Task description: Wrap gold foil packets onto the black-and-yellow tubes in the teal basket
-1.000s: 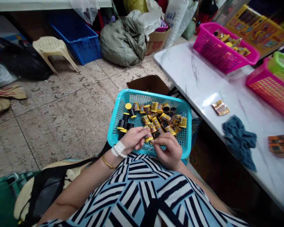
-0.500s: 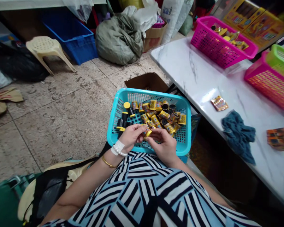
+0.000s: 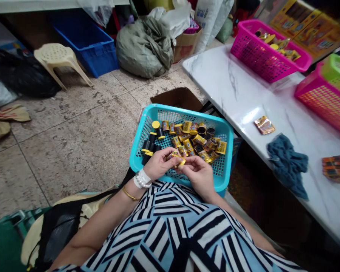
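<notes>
Over the near side of a turquoise plastic basket [image 3: 133,155], both hands meet at a small canister [image 3: 176,154] with a printed yellow label and a yellow end. My left hand [image 3: 161,165], with a bead bracelet and a white band at the wrist, pinches its body. The fingertips of my right hand [image 3: 198,173] close on its yellow end, and partly hide it. In the basket, black canisters with yellow ends [image 3: 151,138] lie on the left. Several yellow-labelled canisters [image 3: 187,145] lie jumbled in the middle and right, some showing dark open ends.
To the right runs a white marbled table [image 3: 215,71] with a printed wrapper [image 3: 264,125], a blue-green cloth [image 3: 287,162] and a pink basket [image 3: 269,70] of yellow pieces. Beyond the turquoise basket is an open cardboard box [image 3: 177,98]. A beige stool [image 3: 55,56] and blue crate [image 3: 99,56] stand farther left.
The canister has turned to lie more sideways, its yellow end now toward the right hand. Both hands stay together on it. The view has shifted slightly.
</notes>
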The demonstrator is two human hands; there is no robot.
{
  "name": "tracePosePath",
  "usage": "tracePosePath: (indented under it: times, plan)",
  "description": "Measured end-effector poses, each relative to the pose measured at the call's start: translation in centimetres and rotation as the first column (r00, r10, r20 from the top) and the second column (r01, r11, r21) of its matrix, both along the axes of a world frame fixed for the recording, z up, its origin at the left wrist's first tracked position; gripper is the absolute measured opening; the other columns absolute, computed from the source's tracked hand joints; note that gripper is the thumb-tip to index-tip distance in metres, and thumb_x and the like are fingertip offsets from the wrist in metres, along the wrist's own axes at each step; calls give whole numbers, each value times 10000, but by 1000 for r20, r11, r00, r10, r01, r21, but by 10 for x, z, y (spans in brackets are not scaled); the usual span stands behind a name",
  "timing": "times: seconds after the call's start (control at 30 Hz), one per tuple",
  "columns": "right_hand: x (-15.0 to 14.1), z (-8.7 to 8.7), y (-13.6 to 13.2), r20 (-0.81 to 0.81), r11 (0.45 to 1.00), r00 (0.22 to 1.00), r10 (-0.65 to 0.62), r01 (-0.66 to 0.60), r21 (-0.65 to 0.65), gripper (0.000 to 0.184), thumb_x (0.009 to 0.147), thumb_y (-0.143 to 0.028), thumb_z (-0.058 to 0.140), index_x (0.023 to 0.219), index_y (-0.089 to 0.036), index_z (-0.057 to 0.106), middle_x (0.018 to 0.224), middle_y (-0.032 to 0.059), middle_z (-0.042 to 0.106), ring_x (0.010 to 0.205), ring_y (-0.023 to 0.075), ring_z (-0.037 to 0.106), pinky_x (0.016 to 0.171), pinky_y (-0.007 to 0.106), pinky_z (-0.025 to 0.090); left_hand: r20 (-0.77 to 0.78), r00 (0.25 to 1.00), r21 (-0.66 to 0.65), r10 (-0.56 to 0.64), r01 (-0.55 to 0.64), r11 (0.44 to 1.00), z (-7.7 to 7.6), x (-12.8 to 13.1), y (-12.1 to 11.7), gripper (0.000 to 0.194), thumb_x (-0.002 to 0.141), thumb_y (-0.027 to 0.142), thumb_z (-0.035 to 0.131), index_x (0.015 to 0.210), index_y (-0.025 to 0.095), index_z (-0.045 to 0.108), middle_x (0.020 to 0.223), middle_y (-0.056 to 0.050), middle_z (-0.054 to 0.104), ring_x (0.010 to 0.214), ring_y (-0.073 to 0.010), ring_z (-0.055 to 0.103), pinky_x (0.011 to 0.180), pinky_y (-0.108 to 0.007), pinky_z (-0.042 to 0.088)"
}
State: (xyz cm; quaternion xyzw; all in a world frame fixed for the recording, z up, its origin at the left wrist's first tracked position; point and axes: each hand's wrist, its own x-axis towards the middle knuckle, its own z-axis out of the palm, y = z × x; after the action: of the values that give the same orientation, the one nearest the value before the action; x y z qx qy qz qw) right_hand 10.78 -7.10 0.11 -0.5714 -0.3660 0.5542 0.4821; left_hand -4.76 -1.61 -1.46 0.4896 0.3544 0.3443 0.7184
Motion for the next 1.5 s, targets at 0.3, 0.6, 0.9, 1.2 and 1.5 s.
tracePosePath:
  times: [0.3, 0.6, 0.9, 1.2, 1.5]
  plan:
    - [41, -1, 13, 892, 752, 436, -121, -546, 369, 314, 872, -376, 673, 1173, -286, 694, 894, 50, 718, 728, 161, 666, 621, 245, 530, -249, 958, -19, 140, -149, 989, 3, -9, 1, 620, 831, 616, 608, 1289, 203, 541, 935, -54, 716, 724, -174, 663, 701, -290, 549]
    - [194, 62, 74, 932, 948, -235, -274, 96, 303, 342, 924, -364, 543, 1136, -172, 731, 936, 148, 676, 801, 254, 594, 647, 332, 424, -549, 766, 495, 333, -23, 869, 30, -35, 10, 405, 828, 551, 615, 1009, 210, 740, 872, -53, 745, 734, -203, 677, 683, -296, 553]
    - [235, 37, 80, 909, 930, -274, -314, 106, 353, 381, 854, -421, 643, 1085, -144, 768, 849, 176, 670, 705, 224, 548, 592, 354, 273, -532, 509, 754, 677, -80, 653, 46, -81, 20, 292, 898, 380, 601, 997, 147, 747, 884, -67, 736, 687, -146, 636, 687, -256, 501]
    - [225, 41, 83, 882, 895, -217, -419, 62, 441, 271, 819, -329, 623, 944, -128, 756, 827, 148, 657, 751, 233, 572, 619, 346, 338, -513, 576, 754, 636, -52, 655, 45, -74, 16, 288, 909, 392, 586, 1007, 164, 734, 901, -63, 734, 745, -162, 654, 717, -264, 501]
    - [222, 46, 89, 870, 907, -293, -396, 26, 421, 249, 863, -297, 541, 764, -160, 723, 772, 85, 645, 744, 207, 551, 636, 304, 380, -520, 615, 715, 592, -66, 696, 40, -73, 19, 385, 865, 537, 577, 1000, 217, 743, 938, -54, 746, 526, -129, 556, 582, -285, 462]
